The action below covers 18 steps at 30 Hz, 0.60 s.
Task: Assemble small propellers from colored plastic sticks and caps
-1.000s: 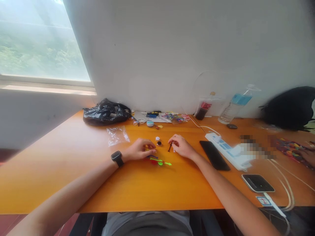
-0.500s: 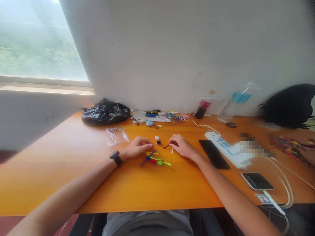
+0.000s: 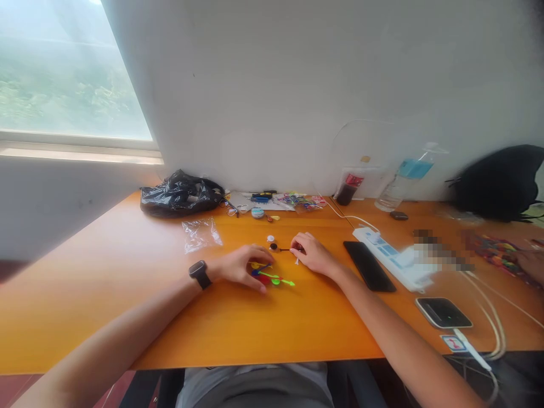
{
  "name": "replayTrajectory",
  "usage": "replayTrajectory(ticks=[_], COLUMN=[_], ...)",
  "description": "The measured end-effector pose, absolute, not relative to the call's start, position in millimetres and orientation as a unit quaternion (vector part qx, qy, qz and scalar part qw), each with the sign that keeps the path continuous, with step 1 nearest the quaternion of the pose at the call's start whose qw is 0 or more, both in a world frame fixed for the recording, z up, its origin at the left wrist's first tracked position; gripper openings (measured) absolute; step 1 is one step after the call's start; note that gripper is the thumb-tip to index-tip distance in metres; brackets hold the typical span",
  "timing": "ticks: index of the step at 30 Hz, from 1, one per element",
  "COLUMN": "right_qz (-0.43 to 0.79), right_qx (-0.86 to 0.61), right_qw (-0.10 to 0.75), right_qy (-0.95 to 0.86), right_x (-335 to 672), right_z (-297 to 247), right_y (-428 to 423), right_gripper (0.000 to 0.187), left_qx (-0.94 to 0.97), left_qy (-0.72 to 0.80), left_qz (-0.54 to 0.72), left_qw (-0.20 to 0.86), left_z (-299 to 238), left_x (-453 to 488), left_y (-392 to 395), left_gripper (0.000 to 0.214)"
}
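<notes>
My left hand, a dark watch on its wrist, is spread low over a small pile of coloured plastic pieces. Its thumb and fingers are apart, partly covering the pile. A bright green arrow-shaped piece sticks out on the right, with red, blue and yellow parts beside it. My right hand is closed, pinching the end of a thin black plastic stick. The stick points left towards a round black piece. A small white stick shows under the right fingers. Behind lies a round white piece.
A clear plastic bag and a black bag lie left. On the right are a dark phone, a white power strip with cables, a bottle and a white-edged device. Another person's hand shows at the far right.
My left hand has opened and moved down over the coloured pieces. The black stick in my right hand has swung level, its tip now at the round black piece. Another person's hand has shifted at the far right.
</notes>
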State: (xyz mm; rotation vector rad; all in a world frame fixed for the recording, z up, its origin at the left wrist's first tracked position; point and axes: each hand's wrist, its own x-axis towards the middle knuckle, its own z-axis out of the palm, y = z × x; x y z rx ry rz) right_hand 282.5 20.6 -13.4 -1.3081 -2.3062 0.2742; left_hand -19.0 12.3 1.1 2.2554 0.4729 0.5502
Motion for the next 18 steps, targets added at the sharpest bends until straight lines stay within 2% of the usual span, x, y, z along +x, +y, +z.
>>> replayTrajectory(ticks=[4,10,18], right_qz=[0.089,0.112,0.098], right_qx=[-0.487,-0.492,-0.507], right_qw=[0.231,0.227,0.226], right_qy=[-0.838,-0.833,-0.826], right_x=[283.8,286.8,286.3], right_z=[-12.1,-11.0,-5.9], right_y=[20.1,21.8,18.8], right_gripper=[0.008,0.01,0.007], left_qx=[0.877,0.869,0.843], left_qy=[0.18,0.163,0.181], left_qz=[0.194,0.181,0.208], left_qw=[0.401,0.43,0.463], left_z=[2.3,6.6,5.9], left_x=[-18.9,-17.6,-14.5], left_y=[9.8,7.0,4.1], left_gripper=[0.069,0.056,0.064])
